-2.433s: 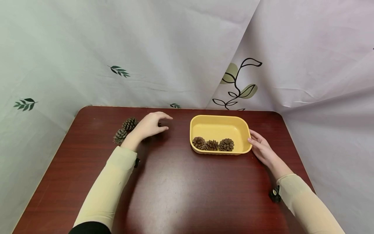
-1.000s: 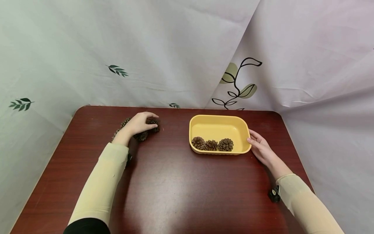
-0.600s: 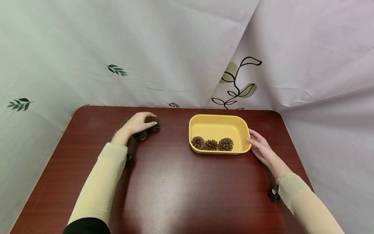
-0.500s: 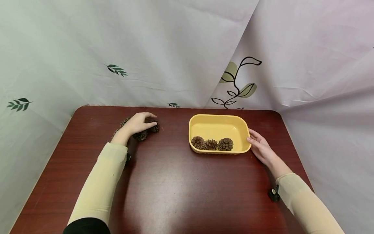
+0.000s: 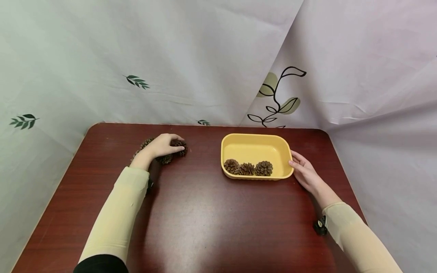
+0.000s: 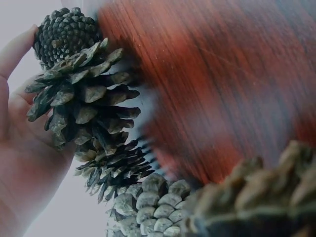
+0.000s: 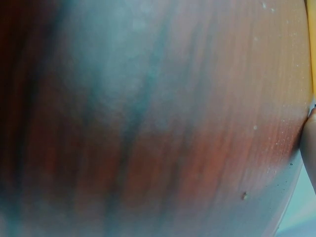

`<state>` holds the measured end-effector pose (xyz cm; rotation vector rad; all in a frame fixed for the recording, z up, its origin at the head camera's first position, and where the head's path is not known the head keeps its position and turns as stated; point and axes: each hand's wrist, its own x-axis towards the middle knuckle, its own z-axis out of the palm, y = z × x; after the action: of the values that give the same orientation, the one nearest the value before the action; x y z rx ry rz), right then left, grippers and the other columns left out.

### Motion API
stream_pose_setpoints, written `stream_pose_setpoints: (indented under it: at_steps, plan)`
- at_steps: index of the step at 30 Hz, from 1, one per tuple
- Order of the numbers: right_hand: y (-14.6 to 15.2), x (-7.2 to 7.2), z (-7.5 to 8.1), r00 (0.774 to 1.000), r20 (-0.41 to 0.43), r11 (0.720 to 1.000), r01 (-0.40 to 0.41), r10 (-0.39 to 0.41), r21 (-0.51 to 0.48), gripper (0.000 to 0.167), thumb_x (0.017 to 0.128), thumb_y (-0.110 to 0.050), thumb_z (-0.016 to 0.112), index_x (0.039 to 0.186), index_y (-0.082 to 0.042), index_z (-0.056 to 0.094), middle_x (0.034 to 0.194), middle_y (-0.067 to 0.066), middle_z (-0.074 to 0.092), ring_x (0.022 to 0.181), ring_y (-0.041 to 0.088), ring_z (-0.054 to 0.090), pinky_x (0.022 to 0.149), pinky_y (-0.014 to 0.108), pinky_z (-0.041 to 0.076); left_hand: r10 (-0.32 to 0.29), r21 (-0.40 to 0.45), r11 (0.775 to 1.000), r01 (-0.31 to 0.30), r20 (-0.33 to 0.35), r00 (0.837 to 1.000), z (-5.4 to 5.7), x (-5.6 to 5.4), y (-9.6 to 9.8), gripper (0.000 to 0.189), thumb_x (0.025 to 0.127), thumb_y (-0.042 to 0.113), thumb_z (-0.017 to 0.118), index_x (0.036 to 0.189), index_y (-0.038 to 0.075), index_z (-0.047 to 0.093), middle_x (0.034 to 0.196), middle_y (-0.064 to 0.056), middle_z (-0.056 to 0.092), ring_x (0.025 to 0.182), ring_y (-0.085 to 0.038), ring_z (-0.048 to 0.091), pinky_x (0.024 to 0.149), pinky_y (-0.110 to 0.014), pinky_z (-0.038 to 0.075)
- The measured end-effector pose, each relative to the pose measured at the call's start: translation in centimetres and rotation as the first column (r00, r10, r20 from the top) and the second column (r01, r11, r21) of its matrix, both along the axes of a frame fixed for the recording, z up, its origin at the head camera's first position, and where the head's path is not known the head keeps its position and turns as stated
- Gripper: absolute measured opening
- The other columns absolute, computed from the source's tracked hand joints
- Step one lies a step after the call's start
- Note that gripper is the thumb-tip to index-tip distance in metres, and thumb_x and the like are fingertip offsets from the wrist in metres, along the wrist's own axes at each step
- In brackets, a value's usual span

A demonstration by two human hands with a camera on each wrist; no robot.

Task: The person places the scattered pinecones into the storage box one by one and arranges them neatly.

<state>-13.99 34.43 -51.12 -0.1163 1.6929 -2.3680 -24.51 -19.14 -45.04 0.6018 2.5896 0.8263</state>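
Observation:
At the table's far left, in the head view, my left hand (image 5: 162, 146) has its thumb and fingers around a brown pine cone (image 5: 179, 147). In the left wrist view a fingertip of the hand (image 6: 27, 158) touches the outermost pine cone (image 6: 66, 34), while an open-scaled pine cone (image 6: 84, 94) lies beside the palm. More pine cones (image 5: 146, 143) sit partly hidden under the wrist. My right hand (image 5: 306, 174) holds the right end of a yellow plastic basin (image 5: 252, 136), thumb at its rim. Three pine cones (image 5: 264, 168) lie in a row along the basin's near wall.
The dark red wooden table (image 5: 205, 220) has rounded far corners. A pale curtain (image 5: 191, 64) with leaf prints hangs right behind its back edge and along the sides. Bare tabletop lies between the left hand and the basin.
My left hand has moved left from beyond the loose pine cones and its fingers have come around the rightmost one. The right hand and basin have stayed put.

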Motion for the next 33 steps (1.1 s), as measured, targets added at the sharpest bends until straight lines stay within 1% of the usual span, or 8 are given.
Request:
stream_pose_setpoints:
  at_steps: [4, 8, 15, 18, 22, 25, 33]
  plan:
    - [0.0, 0.1, 0.0, 1.000, -0.001, 1.000, -0.001, 0.001, 0.007, 0.040, 0.109, 0.004, 0.045, 0.136, -0.022, 0.059, 0.134, -0.011, 0.069, 0.123, 0.001, 0.065, 0.101, 0.015, 0.055, -0.003, 0.011, 1.000, 0.003, -0.004, 1.000, 0.0, 0.0, 0.0, 0.045, 0.105, 0.019, 0.067, 0.141, -0.007, 0.062, 0.140, -0.030, 0.065, 0.130, -0.046, 0.062, 0.109, -0.061, 0.053]
    - [-0.1, 0.1, 0.0, 1.000, -0.003, 1.000, -0.004, 0.004, 0.010, 0.040, 0.109, 0.004, 0.045, 0.137, -0.021, 0.058, 0.134, -0.011, 0.069, 0.123, 0.001, 0.065, 0.101, 0.015, 0.055, -0.003, 0.010, 1.000, 0.004, -0.015, 1.000, 0.0, 0.0, 0.0, 0.045, 0.102, 0.014, 0.071, 0.141, -0.007, 0.062, 0.140, -0.030, 0.064, 0.130, -0.046, 0.062, 0.109, -0.061, 0.053]
    - [0.0, 0.2, 0.1, 1.000, 0.000, 1.000, -0.010, 0.010, 0.004, 0.039, 0.109, 0.004, 0.045, 0.139, -0.019, 0.055, 0.135, -0.010, 0.068, 0.124, 0.002, 0.065, 0.102, 0.015, 0.055, -0.021, -0.054, 0.998, 0.017, -0.080, 0.997, 0.5, 0.2, 0.3, 0.046, 0.097, 0.012, 0.076, 0.139, -0.005, 0.065, 0.144, -0.029, 0.062, 0.138, -0.048, 0.055, 0.115, -0.063, 0.048]
    - [0.0, 0.2, 0.1, 1.000, 0.000, 1.000, -0.010, 0.010, 0.003, 0.039, 0.109, 0.004, 0.045, 0.139, -0.018, 0.054, 0.135, -0.010, 0.068, 0.124, 0.002, 0.065, 0.102, 0.016, 0.055, -0.014, -0.050, 0.999, 0.009, -0.111, 0.994, 0.6, 0.2, 0.6, 0.047, 0.096, 0.012, 0.077, 0.138, -0.004, 0.066, 0.145, -0.029, 0.061, 0.140, -0.047, 0.054, 0.117, -0.062, 0.047]
    - [0.0, 0.2, 0.1, 1.000, -0.003, 1.000, -0.011, 0.011, 0.004, 0.039, 0.109, 0.004, 0.045, 0.139, -0.019, 0.055, 0.135, -0.010, 0.068, 0.124, 0.002, 0.065, 0.102, 0.015, 0.055, 0.005, -0.008, 1.000, -0.007, -0.172, 0.985, 0.6, 0.3, 1.1, 0.046, 0.094, 0.011, 0.078, 0.137, -0.002, 0.067, 0.145, -0.027, 0.061, 0.140, -0.045, 0.054, 0.119, -0.060, 0.046]
    - [0.0, 0.2, 0.1, 1.000, -0.007, 1.000, -0.012, 0.012, -0.003, 0.039, 0.109, 0.004, 0.044, 0.139, -0.019, 0.056, 0.136, -0.010, 0.068, 0.124, 0.002, 0.065, 0.102, 0.016, 0.055, 0.023, 0.035, 0.999, -0.016, -0.221, 0.975, 0.8, 0.4, 1.7, 0.045, 0.093, 0.011, 0.080, 0.134, -0.001, 0.068, 0.143, -0.025, 0.063, 0.138, -0.044, 0.056, 0.119, -0.059, 0.046]
    - [0.0, 0.2, 0.0, 1.000, -0.016, 1.000, -0.018, 0.018, -0.011, 0.040, 0.109, 0.005, 0.043, 0.139, -0.018, 0.057, 0.136, -0.009, 0.068, 0.125, 0.002, 0.064, 0.102, 0.016, 0.055, 0.061, 0.105, 0.994, -0.030, -0.308, 0.949, 1.1, 0.8, 3.4, 0.050, 0.091, 0.018, 0.085, 0.136, 0.004, 0.070, 0.143, -0.019, 0.066, 0.135, -0.038, 0.061, 0.117, -0.053, 0.049]
